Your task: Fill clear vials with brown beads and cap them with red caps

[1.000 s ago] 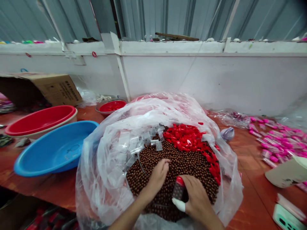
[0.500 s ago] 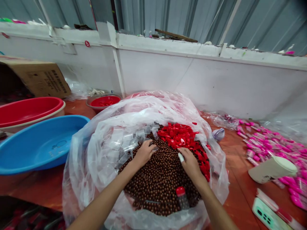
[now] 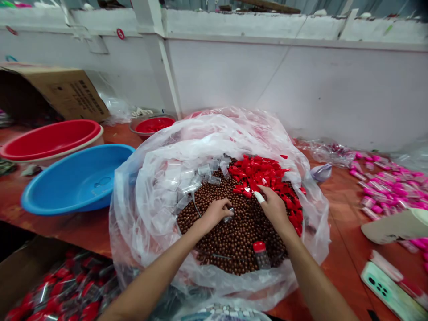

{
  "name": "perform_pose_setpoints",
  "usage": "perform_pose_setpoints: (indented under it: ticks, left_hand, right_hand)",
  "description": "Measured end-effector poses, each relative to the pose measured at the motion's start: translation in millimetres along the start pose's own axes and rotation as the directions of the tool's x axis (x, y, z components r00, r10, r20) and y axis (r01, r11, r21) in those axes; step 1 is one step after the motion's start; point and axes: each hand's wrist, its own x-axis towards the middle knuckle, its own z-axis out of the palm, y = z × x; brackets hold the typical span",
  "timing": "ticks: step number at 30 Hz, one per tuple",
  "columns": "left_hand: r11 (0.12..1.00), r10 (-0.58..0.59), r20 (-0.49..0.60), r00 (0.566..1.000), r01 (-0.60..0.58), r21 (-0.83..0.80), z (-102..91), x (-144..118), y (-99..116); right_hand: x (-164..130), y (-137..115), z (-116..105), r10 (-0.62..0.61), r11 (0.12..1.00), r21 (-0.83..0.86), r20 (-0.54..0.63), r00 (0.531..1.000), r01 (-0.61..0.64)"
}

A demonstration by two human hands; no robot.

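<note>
At the centre of the head view, I have a pile of brown beads [image 3: 244,240] in a plastic bag [image 3: 150,191], with the left hand [image 3: 214,213] toward ten o'clock from the pile's middle, thumb and fingers pinching a small clear container [image 3: 229,216]; whether beads fill it I cannot tell. The right hand [image 3: 274,207] reaches to one o'clock, its fingertips among the red pieces [image 3: 257,169], and I cannot make out whether they grip one. More clear containers [image 3: 185,178] lie toward ten o'clock, and a red-topped bottle [image 3: 261,255] rests at five. I judge the step to be picking out a red piece; the next move seems to call for a pinch on just one, the left grip held steady
</note>
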Motion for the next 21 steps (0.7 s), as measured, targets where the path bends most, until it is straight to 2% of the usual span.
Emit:
perform_pose_setpoints:
  ticks: [2,4,8,12,17,21]
  left_hand:
    - [0.999,0.011,-0.013,1.000,-0.012,-0.030,10.8,4,1]
    - [0.996,0.038,-0.037,0.999,-0.041,-0.081,19.6,6,3]
    - [0.968,0.019,-0.053,0.998,-0.031,-0.249,32.2,7,5]
    - [0.913,-0.048,-0.020,0.999,0.036,-0.405,38.9,8,6]
    - [0.824,-0.090,0.045,0.995,0.100,-0.558,38.6,4,8]
    - [0.732,-0.130,0.071,0.989,0.144,-0.666,35.0,-8,12]
  right_hand:
    - [-21,2,-8,0.103,0.977,0.190,0.000,0.995,-0.101]
    - [-43,4,-14,0.221,0.900,0.381,0.019,0.975,-0.211]
    - [-82,5,-17,0.380,0.747,0.559,0.085,0.921,-0.360]
    - [-104,6,-11,0.431,0.609,0.672,0.166,0.887,-0.421]
    - [-110,1,-3,0.471,0.401,0.796,0.246,0.847,-0.453]
    - [-108,-5,-2,0.467,0.348,0.820,0.269,0.842,-0.455]
